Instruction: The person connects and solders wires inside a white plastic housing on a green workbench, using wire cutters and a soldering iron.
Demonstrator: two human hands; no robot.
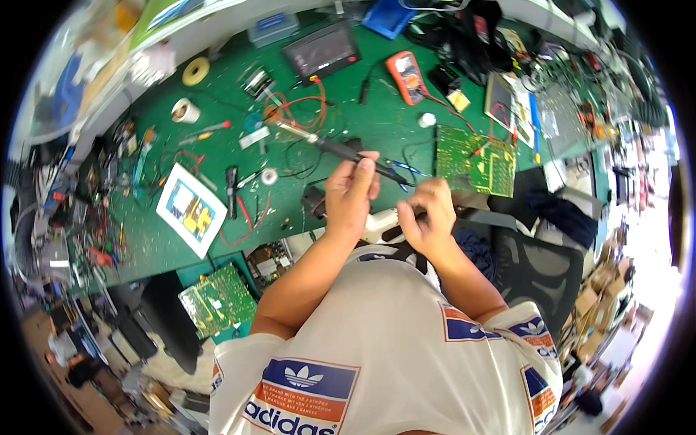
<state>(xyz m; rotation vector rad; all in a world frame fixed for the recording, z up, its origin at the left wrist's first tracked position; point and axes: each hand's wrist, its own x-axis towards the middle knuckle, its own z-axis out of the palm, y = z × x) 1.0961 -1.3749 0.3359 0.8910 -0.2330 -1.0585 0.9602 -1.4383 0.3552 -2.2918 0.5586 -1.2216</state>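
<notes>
My left hand (pixel 351 194) grips a long black-handled soldering iron (pixel 325 145), held diagonally with its metal shaft toward the upper left. My right hand (pixel 428 214) is just right of the handle's lower end, fingers curled; what they hold, if anything, is hidden. Beyond it, a green circuit board (pixel 475 163) lies on the green bench (pixel 181 246). Blue-handled tools (pixel 402 167) lie between the iron and board. A white roll (pixel 269 176) sits left of my left hand.
An orange multimeter (pixel 404 76), a black screen device (pixel 319 51) and a blue tray (pixel 386 16) stand at the back. A printed sheet (pixel 188 209) lies left. Another board (pixel 217 301) is below the bench edge. A mesh chair (pixel 536 268) stands at right.
</notes>
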